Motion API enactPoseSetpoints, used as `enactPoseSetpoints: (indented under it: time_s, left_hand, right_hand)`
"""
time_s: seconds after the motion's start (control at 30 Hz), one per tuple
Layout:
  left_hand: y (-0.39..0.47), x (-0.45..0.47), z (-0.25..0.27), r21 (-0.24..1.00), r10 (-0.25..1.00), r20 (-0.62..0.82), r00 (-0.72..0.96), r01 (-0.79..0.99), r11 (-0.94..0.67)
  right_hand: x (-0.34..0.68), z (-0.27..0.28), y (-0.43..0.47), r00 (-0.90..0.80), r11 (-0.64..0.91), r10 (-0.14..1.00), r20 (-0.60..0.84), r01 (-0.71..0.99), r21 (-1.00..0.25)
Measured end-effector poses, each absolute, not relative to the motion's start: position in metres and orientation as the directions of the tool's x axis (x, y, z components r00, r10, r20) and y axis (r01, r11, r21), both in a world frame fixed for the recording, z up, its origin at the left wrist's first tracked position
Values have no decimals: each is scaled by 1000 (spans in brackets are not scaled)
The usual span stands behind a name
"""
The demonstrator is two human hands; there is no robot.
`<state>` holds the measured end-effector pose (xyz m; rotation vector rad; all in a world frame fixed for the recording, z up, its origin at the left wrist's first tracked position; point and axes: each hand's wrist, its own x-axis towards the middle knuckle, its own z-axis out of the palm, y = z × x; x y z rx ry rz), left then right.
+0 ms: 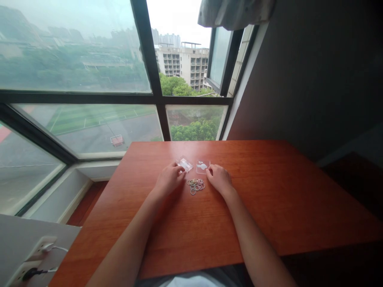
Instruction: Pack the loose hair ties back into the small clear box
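Note:
My left hand (170, 177) grips the near left edge of a small clear plastic box part (184, 164), which sits at a slant on the wooden table. A second clear plastic box part (202, 167), with a whitish patch on it, lies just to its right. My right hand (219, 178) pinches that one at its right edge with thumb and fingers. Which part is lid and which is base, I cannot tell. Between my hands, slightly nearer to me, a loose pile of small pastel-coloured elastic bands (196, 184) rests on the tabletop.
The reddish-brown table (185, 235) reaches to a dark-framed window (158, 99), whose right pane stands open. A curtain (236, 14) hangs above. Wall sockets with a white plug (47, 248) and a black plug (30, 273) are at lower left.

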<state>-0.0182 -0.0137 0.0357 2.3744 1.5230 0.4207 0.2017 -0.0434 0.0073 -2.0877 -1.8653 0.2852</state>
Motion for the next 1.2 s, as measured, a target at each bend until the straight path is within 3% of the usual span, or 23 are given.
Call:
enactPoseSetpoints:
  time_s: [0.2,0.6,1.2]
  left_hand:
    - [-8,-22,30,434,898,135,418,790,-433]
    - [-15,-13,30,453,867,71,493,759,-468]
    - [-9,-16,19,462,836,146,530,710,-531]
  right_hand:
    - [207,11,-42,252,-243,968,-11,919,-310]
    - [209,8,-42,190,-164,981,43,925,-343]
    - [211,7,-41,192,-166,981,30,911,-378]
